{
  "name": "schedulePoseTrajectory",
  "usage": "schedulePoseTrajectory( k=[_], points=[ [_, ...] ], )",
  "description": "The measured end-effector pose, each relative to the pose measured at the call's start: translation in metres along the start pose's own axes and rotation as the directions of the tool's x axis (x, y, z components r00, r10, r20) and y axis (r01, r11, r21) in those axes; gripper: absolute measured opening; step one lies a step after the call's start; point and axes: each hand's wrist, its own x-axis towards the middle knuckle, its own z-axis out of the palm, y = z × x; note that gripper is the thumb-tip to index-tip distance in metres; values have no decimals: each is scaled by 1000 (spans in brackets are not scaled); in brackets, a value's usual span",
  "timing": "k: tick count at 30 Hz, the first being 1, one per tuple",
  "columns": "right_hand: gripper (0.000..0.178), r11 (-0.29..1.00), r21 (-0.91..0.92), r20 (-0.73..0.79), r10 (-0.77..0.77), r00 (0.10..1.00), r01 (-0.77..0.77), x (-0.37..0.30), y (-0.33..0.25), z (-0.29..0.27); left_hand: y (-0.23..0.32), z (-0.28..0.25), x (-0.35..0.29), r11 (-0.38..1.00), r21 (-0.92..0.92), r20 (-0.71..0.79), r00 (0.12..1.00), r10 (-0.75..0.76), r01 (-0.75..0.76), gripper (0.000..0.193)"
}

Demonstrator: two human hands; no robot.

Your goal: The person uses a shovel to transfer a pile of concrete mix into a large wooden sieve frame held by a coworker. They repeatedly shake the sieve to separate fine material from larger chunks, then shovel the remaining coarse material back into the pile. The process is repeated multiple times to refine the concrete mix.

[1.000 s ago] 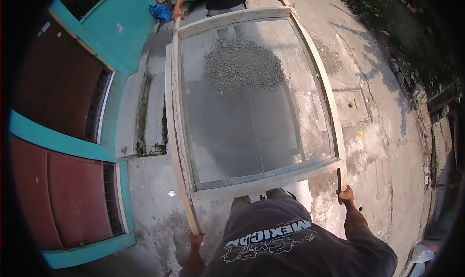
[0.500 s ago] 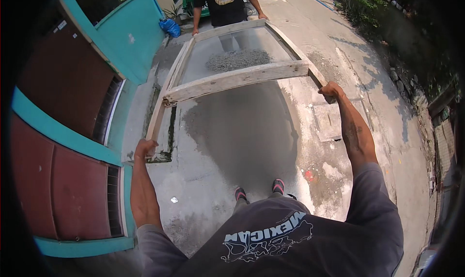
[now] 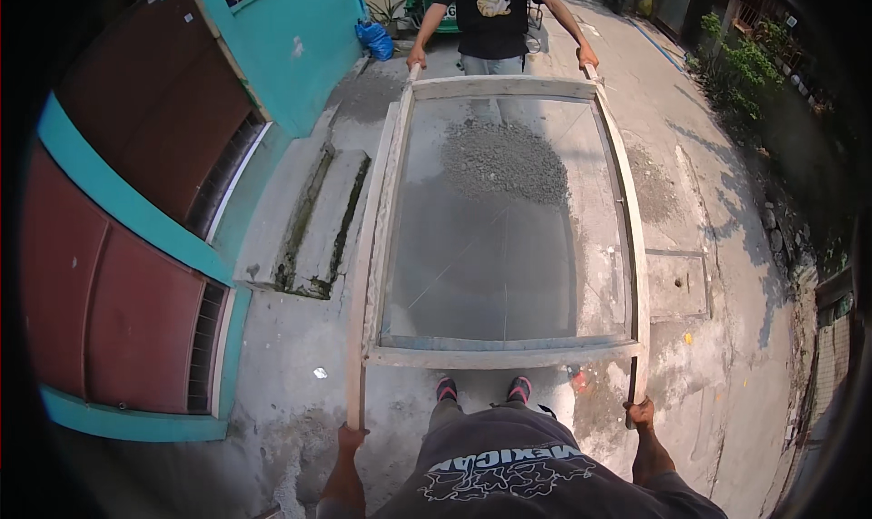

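A large wooden-framed sieve with fine mesh is held level in front of me, its long side rails running on as handles. My left hand is closed round the end of the left handle. Round the near end of the right handle, my right hand is closed too. Coarse grey gravel lies heaped on the far half of the mesh. At the far end another person grips the two handle ends, with one hand on the left and the other on the right.
Through the mesh a dark grey patch shows on the concrete ground. Left are a concrete step and a turquoise wall with brown doors. A blue bag sits back left; a square ground cover lies right; plants stand back right.
The sieve has swung from tilted to nearly level, and its near end has come closer to me. Both my hands have moved down and toward my body. The gravel appears lower and farther right in view.
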Motion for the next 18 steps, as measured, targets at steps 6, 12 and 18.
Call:
schedulePoseTrajectory(
  k=[6,12,18],
  points=[
    [17,989,139,158,36,987,-59,85,84,-2,77,-2,39,1000,23,67,998,2,-4,45],
    [22,978,-101,197,-158,968,180,203,-68,-33,255,-39,130,972,125,61,979,193,-200,48],
    [18,987,113,208,90,974,-115,168,-220,-13,312,-100,197,958,202,31,979,199,-202,45]
  ],
)
